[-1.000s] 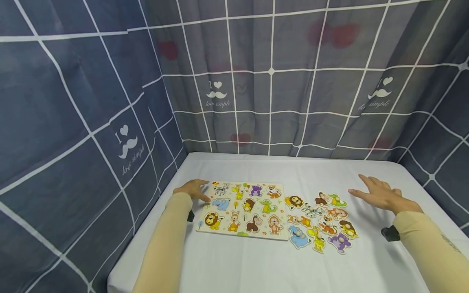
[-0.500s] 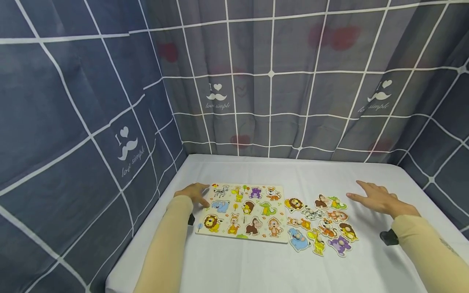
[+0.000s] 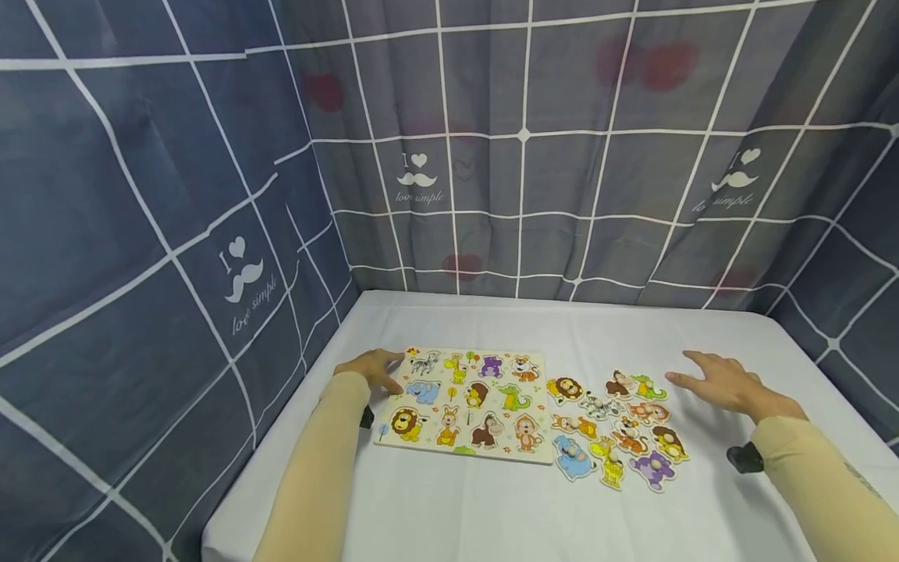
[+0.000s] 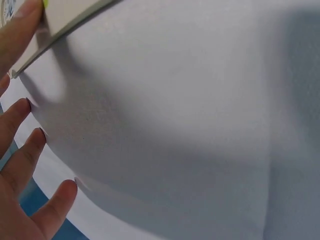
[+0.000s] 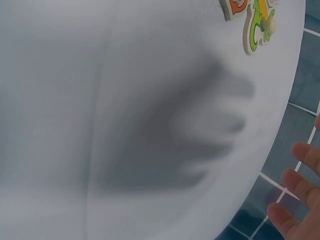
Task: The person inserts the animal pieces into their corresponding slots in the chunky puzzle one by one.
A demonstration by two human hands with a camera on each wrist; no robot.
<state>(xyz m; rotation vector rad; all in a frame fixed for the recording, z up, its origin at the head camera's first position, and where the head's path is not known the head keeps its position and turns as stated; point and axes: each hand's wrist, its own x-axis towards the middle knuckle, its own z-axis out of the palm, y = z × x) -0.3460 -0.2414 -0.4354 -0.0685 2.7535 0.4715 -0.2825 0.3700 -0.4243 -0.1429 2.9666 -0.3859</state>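
Note:
A wooden puzzle board (image 3: 435, 406) printed with colourful animals lies flat on the white table. My left hand (image 3: 368, 368) is at its left edge, and in the left wrist view the thumb (image 4: 20, 35) reaches over a corner. The other fingers (image 4: 55, 202) are spread out beside the board. Loose animal pieces with knobs lie right of the board, among them a lion (image 3: 565, 389), a blue elephant (image 3: 573, 457), a giraffe (image 3: 608, 464) and a purple hippo (image 3: 653, 469). To their right, my right hand (image 3: 730, 384) hovers above the cloth, fingers extended, holding nothing.
More pieces lie in the same cluster, including a green crocodile (image 3: 648, 388), a zebra (image 3: 600, 404) and a hedgehog (image 3: 669, 443). White cloth (image 3: 449, 511) covers the table. Dark grid-patterned curtains (image 3: 485, 179) stand behind it and at both sides.
My right hand has dropped slightly and its fingers have come a little closer together. The left hand stays at the board's edge. Board and pieces keep their places.

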